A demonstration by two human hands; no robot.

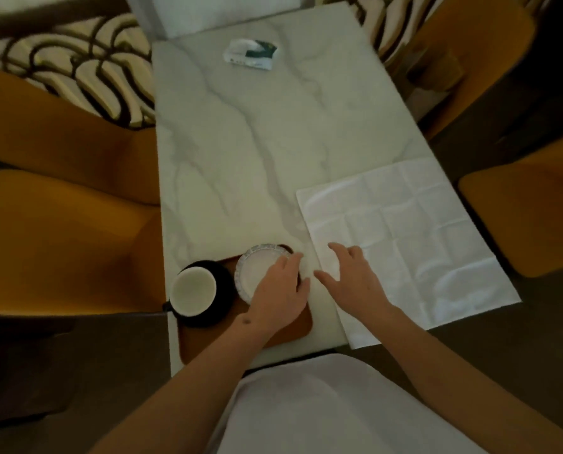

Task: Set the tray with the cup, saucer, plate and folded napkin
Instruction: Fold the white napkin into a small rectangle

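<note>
A brown tray [293, 332] lies at the near left corner of the marble table. On its left side a dark cup with a white inside [193, 288] stands on a black saucer [221, 306]. Beside it sits a small white plate with a ribbed rim [257, 273]. My left hand [278, 293] rests on the plate's right edge, fingers curled over it. My right hand [349, 280] hovers open, fingers spread, at the near left corner of a white napkin [411, 237] lying unfolded and flat on the table to the right of the tray.
A small white and green packet [250, 54] lies at the far end of the marble table [240, 152]. Mustard yellow chairs [60, 240] stand on both sides. The napkin overhangs the table's near right edge.
</note>
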